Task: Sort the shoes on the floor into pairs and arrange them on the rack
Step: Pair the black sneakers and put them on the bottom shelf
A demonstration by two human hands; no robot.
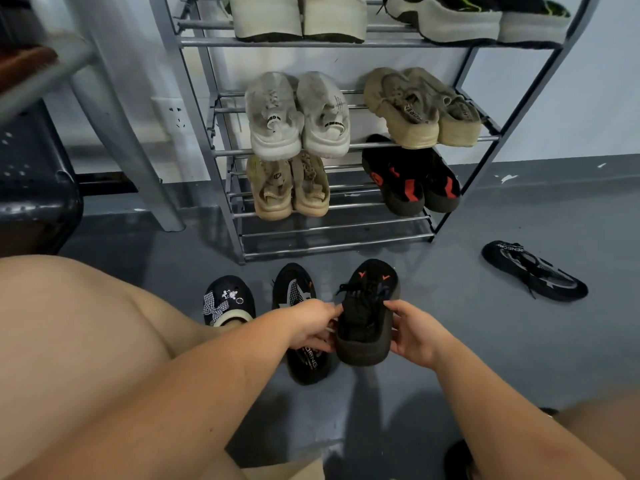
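Both hands clamp one black sneaker with orange marks (367,311) off the floor, heel toward the person: left hand (311,325) on its left side, right hand (414,336) on its right, fingers curled on the sole edge. Likely lifted to match. Its apparent mate sits on the rack (332,233), in the black-and-red pair (412,178). Black-and-white sneaker (299,320) lies under the left hand; its match (535,271) well apart to the right. Bow clog (228,301) is on the person's foot.
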